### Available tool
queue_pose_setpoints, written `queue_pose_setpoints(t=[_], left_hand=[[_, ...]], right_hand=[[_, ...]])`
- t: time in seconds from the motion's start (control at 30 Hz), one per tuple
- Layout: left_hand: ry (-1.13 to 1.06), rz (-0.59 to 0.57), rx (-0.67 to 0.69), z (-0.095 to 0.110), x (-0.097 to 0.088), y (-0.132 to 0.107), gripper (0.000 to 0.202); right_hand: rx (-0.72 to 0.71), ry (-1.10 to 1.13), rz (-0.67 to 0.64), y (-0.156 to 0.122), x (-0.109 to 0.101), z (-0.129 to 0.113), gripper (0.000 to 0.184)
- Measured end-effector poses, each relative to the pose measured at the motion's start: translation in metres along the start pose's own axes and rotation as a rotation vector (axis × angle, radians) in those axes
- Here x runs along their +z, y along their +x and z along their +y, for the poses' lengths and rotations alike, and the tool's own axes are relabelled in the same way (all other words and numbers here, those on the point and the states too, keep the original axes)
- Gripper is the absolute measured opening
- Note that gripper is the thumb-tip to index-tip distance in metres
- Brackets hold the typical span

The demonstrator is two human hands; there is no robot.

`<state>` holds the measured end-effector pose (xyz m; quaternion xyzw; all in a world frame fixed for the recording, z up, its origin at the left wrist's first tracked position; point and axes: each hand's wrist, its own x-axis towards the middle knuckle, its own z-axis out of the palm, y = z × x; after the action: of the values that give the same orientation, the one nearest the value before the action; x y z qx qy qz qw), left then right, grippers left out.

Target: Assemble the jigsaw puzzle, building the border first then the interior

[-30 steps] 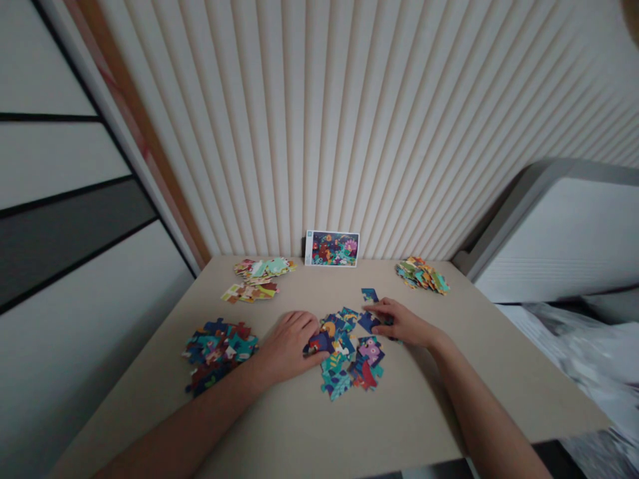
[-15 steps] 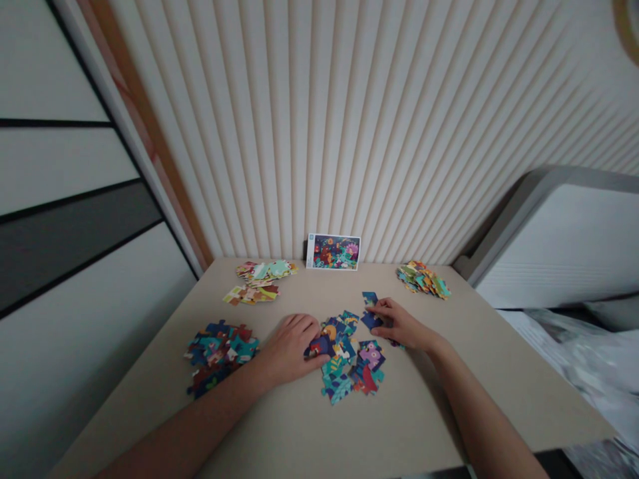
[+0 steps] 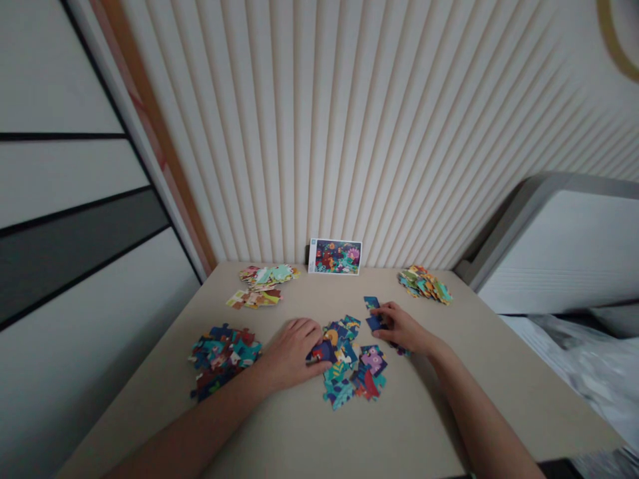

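From my remote seat I can read no text, brand or number. The only label-like marking I pick out is on the picture card (image 3: 338, 257) propped at the far side of the counter (image 3: 409, 426): its white left-hand strip (image 3: 312, 258) bears a small bluish mark at the top and fainter marks lower down, all too tiny for me to decipher. On the puzzle pieces (image 3: 340, 372) I can make out no letter or number either.
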<state>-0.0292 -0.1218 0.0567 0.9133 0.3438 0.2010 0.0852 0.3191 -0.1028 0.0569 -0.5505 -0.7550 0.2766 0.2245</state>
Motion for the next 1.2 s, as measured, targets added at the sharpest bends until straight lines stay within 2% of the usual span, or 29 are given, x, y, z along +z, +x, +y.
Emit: queue_pose_setpoints(t=[0.13,0.23,0.3,0.37,0.47,0.6,0.73,0.83,1.03,1.2], left_hand=[[-0.018,-0.009,0.045,0.002,-0.002,-0.001,0.039],[-0.056,-0.022,0.076,0.003,-0.002,-0.001,0.031],[-0.098,-0.020,0.069,0.003,-0.001,-0.001,0.021],[-0.147,0.006,0.031,0.001,0.001,-0.001,0.015],[-0.208,0.070,-0.038,-0.002,0.004,0.000,0.017],[-0.249,0.138,-0.072,-0.003,0.006,0.002,0.029],[-0.282,0.166,-0.075,0.000,0.009,0.004,0.044],[-0.352,0.194,-0.091,0.003,0.013,0.006,0.052],[-0.444,0.231,-0.147,0.003,0.015,0.009,0.032],[-0.421,0.227,-0.118,-0.003,0.023,0.008,0.058]], right_hand=[[0.075,0.112,0.022,-0.001,0.000,0.001,0.049],[0.077,0.251,0.032,0.001,-0.001,-0.003,0.036],[0.035,0.366,0.103,0.004,-0.002,-0.009,0.031],[0.011,0.482,0.190,0.007,0.000,-0.017,0.036],[0.028,0.602,0.267,0.011,0.010,-0.034,0.053],[0.051,0.744,0.280,0.014,0.035,-0.056,0.043],[0.049,0.841,0.231,0.015,0.057,-0.067,0.039],[0.062,0.852,0.157,0.013,0.065,-0.073,0.042],[0.046,0.912,0.053,0.007,0.066,-0.085,0.045],[0.030,0.855,0.016,0.006,0.071,-0.087,0.040]])
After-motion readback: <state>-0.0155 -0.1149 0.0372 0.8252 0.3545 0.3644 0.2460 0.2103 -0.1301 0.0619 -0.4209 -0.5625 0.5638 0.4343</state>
